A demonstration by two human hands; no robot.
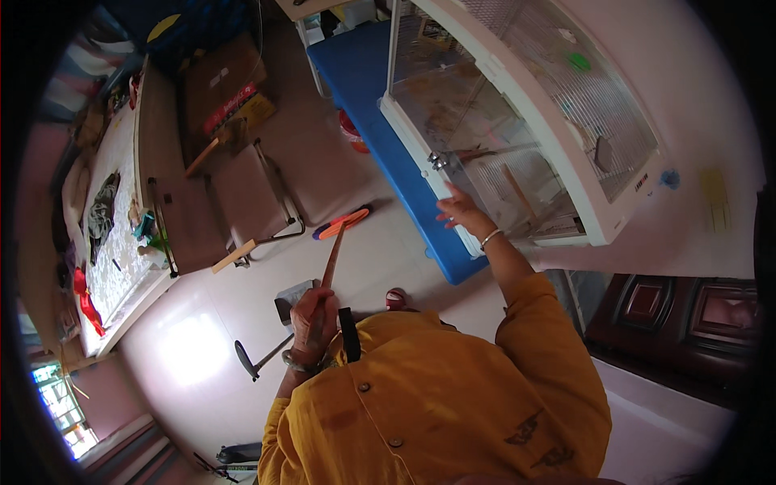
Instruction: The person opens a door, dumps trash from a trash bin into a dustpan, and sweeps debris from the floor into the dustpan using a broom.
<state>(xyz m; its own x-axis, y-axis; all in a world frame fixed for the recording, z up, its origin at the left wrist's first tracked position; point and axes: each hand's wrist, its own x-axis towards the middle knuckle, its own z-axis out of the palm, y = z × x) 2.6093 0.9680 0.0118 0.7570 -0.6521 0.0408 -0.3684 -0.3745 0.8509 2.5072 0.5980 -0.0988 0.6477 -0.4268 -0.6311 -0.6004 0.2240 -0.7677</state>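
My left hand [314, 317] is closed around the brown stick handle of a broom [333, 259]. The broom's orange and purple head [343, 222] rests on the floor ahead. Just beyond that hand sits a grey dustpan [293, 301], partly hidden. My right hand [465, 208], a bracelet at its wrist, reaches to the lower front edge of a white-framed cage [517, 77] with clear panels. Its fingers are apart and hold nothing; whether they touch the frame I cannot tell. A shiny metal latch [437, 161] lies just above the fingers. Inside the cage are perches and a green item [578, 61].
The cage stands on a blue table [364, 89]. A folding chair [242, 194] is at the left, beside a bed [113, 242] with clothes on it. Cardboard [222, 81] leans at the back. A red basin [353, 133] sits by the table. A dark carved door [671, 323] is at right.
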